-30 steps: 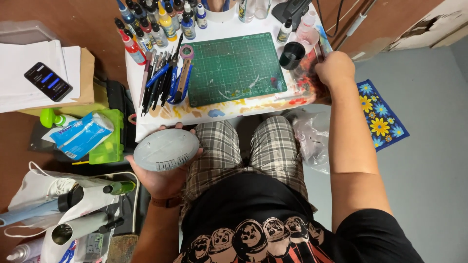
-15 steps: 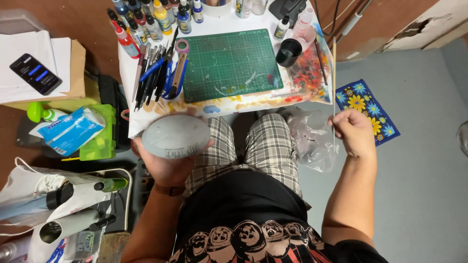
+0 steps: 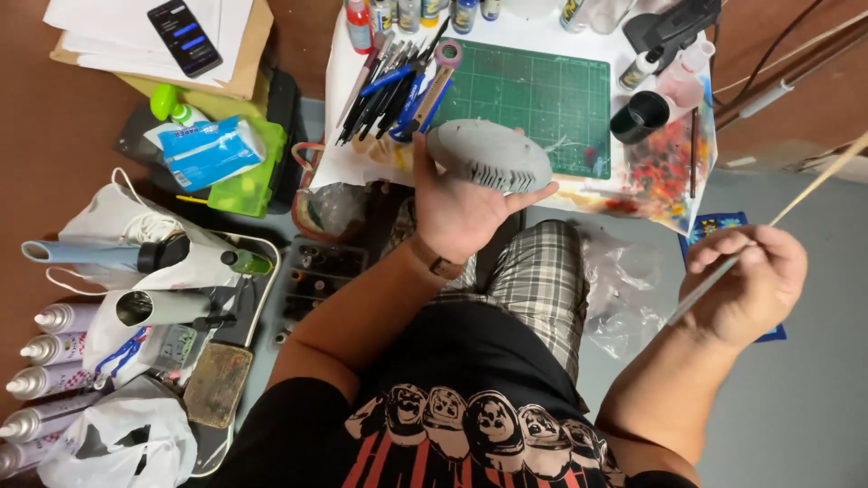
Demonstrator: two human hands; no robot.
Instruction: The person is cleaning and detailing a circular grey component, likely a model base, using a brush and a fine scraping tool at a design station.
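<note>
Left hand: the left hand is raised over the lap at about 12 o'clock from the torso, palm up, fingers and thumb curled around a grey oval model.
Grey oval model: it lies lengthwise across the left palm, ribbed lines on its near side, in front of the near edge of the green cutting mat.
Right hand: the right hand is out at 3 o'clock, fingers closed together on a thin brush.
Thin brush: its long pale handle slants up toward 2 o'clock, past the frame's right edge; the tip is hidden below the hand.
Low table: the white low table sits at 12 o'clock, carrying the mat, a row of pens and brushes, paint bottles along the far edge and a black cup.
Paint-stained sheet: a paint-stained sheet lies at 1 o'clock, just beside the cup.
Phone: a black phone rests on papers at 10 o'clock.
Spray cans: spray cans lie at 8 o'clock, well apart from both hands.
</note>
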